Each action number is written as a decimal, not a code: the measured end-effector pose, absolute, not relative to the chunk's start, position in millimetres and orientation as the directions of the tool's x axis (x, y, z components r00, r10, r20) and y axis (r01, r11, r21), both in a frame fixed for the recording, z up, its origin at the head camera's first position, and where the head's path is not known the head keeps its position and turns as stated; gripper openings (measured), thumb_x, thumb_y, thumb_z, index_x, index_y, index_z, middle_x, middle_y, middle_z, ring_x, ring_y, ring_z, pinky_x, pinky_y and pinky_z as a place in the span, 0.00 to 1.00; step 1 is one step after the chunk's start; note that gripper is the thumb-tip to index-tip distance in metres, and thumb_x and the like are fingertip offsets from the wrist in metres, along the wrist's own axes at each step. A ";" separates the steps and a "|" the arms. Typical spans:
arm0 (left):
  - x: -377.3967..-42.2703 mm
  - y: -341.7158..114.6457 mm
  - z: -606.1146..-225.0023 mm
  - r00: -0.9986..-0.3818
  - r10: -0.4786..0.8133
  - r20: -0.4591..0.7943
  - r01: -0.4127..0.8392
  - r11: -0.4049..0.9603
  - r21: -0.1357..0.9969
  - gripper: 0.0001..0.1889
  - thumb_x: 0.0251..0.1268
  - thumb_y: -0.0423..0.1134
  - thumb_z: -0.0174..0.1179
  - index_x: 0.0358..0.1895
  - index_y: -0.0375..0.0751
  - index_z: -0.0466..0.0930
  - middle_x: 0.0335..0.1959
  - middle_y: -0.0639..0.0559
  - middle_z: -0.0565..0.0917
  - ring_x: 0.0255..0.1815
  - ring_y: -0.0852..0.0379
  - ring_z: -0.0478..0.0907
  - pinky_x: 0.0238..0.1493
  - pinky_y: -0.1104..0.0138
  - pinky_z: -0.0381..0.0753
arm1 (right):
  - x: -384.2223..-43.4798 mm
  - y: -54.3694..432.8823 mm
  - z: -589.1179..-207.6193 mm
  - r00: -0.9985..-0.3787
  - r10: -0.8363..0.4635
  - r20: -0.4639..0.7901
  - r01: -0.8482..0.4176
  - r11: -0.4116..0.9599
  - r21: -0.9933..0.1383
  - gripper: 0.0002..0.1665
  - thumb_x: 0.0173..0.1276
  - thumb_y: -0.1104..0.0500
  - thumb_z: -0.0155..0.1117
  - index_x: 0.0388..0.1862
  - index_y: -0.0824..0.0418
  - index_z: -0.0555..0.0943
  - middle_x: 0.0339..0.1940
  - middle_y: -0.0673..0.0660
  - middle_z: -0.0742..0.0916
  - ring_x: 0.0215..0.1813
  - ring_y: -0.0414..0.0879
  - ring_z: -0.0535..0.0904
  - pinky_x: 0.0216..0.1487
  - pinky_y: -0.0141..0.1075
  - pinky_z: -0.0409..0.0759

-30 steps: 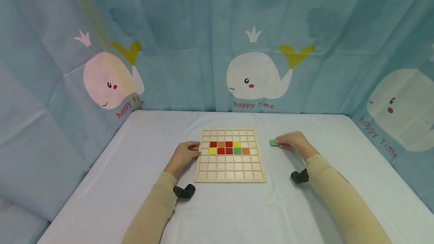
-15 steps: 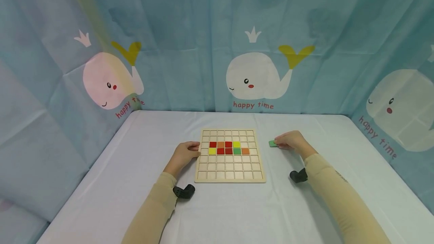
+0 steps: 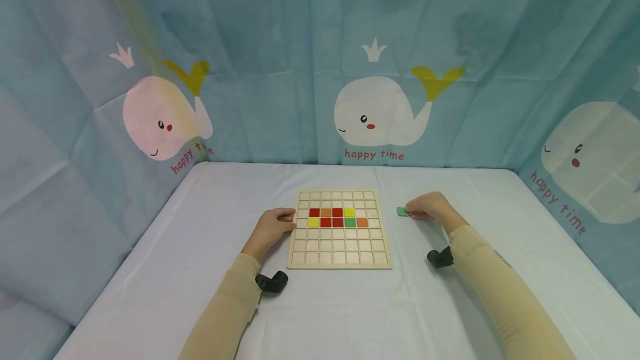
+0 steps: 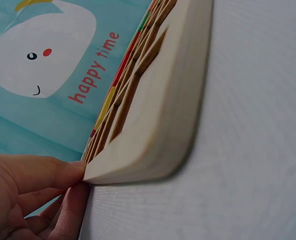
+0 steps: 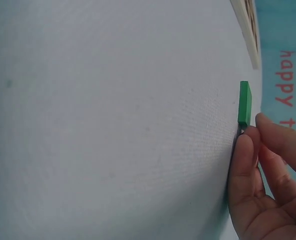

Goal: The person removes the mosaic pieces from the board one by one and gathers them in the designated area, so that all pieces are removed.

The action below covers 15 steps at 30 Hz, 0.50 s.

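A square wooden grid board (image 3: 340, 260) lies flat on the table. Red, orange, yellow and green tiles fill part of two neighbouring rows. My left hand (image 3: 270, 233) pinches the board's left edge. The left wrist view has its thumb (image 4: 68, 172) on the rim and the other fingers below. To the right of the board, my right hand (image 3: 432, 208) holds a loose green tile (image 3: 402, 211) by its near right end. In the right wrist view the fingertips (image 5: 245, 144) are bunched at one end of that tile, and most of its length sticks out beyond them.
A white cloth (image 3: 340, 315) covers the table. Blue fabric (image 3: 250, 99) printed with whales hangs behind and at both sides. Black wrist-worn devices (image 3: 272, 282) stick out from both sleeves.
The green tile has turned slightly in the right fingers and now looks flatter. The left hand and the board keep their places.
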State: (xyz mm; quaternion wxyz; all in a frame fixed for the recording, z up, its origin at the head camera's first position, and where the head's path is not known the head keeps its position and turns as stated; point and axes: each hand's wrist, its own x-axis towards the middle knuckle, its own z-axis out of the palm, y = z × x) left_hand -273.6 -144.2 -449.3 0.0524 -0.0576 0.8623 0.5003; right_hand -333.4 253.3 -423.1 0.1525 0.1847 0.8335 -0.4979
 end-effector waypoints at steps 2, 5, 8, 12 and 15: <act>-273.9 -144.1 -449.1 -0.987 -0.046 -0.151 -0.154 0.491 0.857 0.24 0.63 0.31 0.65 0.63 0.37 0.78 0.51 0.41 0.84 0.52 0.49 0.81 0.55 0.57 0.79 | -333.4 252.9 -423.3 -0.883 0.164 -0.440 0.464 0.436 -0.771 0.19 0.65 0.64 0.69 0.53 0.70 0.81 0.23 0.47 0.85 0.26 0.34 0.81 0.34 0.26 0.83; -274.4 -144.0 -449.2 -0.986 -0.046 -0.157 -0.160 0.484 0.860 0.24 0.63 0.31 0.65 0.63 0.37 0.78 0.51 0.41 0.84 0.52 0.49 0.81 0.55 0.58 0.80 | -332.5 251.3 -422.3 -0.881 0.180 -0.438 0.470 0.437 -0.767 0.18 0.65 0.64 0.69 0.53 0.70 0.81 0.23 0.47 0.85 0.25 0.34 0.81 0.33 0.26 0.83; -274.4 -144.2 -449.4 -0.986 -0.047 -0.162 -0.164 0.480 0.861 0.24 0.63 0.31 0.65 0.63 0.37 0.78 0.51 0.41 0.84 0.52 0.49 0.81 0.55 0.59 0.79 | -331.4 249.2 -420.9 -0.883 0.187 -0.430 0.467 0.436 -0.769 0.19 0.65 0.65 0.69 0.53 0.71 0.81 0.22 0.47 0.84 0.24 0.34 0.81 0.33 0.26 0.83; -274.4 -144.5 -449.8 -0.986 -0.049 -0.160 -0.164 0.481 0.861 0.24 0.63 0.31 0.65 0.63 0.37 0.78 0.51 0.42 0.84 0.52 0.49 0.81 0.55 0.58 0.79 | -330.2 247.2 -419.9 -0.889 0.186 -0.420 0.457 0.438 -0.774 0.18 0.64 0.66 0.69 0.52 0.72 0.81 0.20 0.47 0.84 0.23 0.33 0.80 0.31 0.26 0.83; -274.5 -144.2 -450.3 -0.986 -0.050 -0.159 -0.163 0.480 0.862 0.24 0.63 0.31 0.65 0.63 0.37 0.78 0.51 0.41 0.84 0.52 0.49 0.81 0.56 0.58 0.79 | -330.0 246.7 -419.8 -0.891 0.182 -0.415 0.451 0.445 -0.774 0.18 0.64 0.66 0.69 0.52 0.72 0.81 0.20 0.47 0.84 0.22 0.34 0.80 0.31 0.25 0.82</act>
